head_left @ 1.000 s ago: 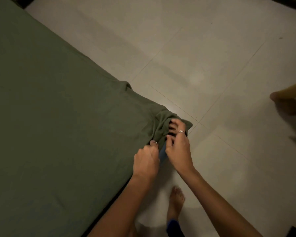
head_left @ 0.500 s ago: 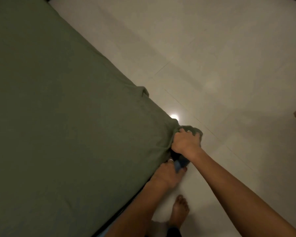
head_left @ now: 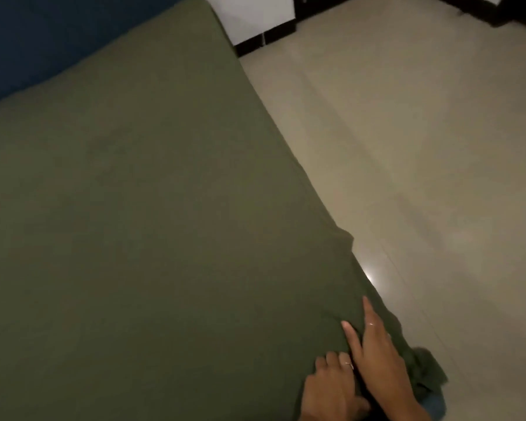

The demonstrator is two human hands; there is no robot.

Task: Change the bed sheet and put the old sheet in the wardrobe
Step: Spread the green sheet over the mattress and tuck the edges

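One camera only, worn on my head, looking forward and steeply down from close above the bed (head_left: 134, 223) corner. It faces along the bed's edge toward the far wall, with the floor (head_left: 422, 177) filling the right side of view.

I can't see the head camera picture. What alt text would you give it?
Two hands rest on an olive green sheet at the near corner of a bed: the right hand lies flat with straight fingers, the left hand beside it. Bunched sheet hangs off the corner over a pale tiled floor.
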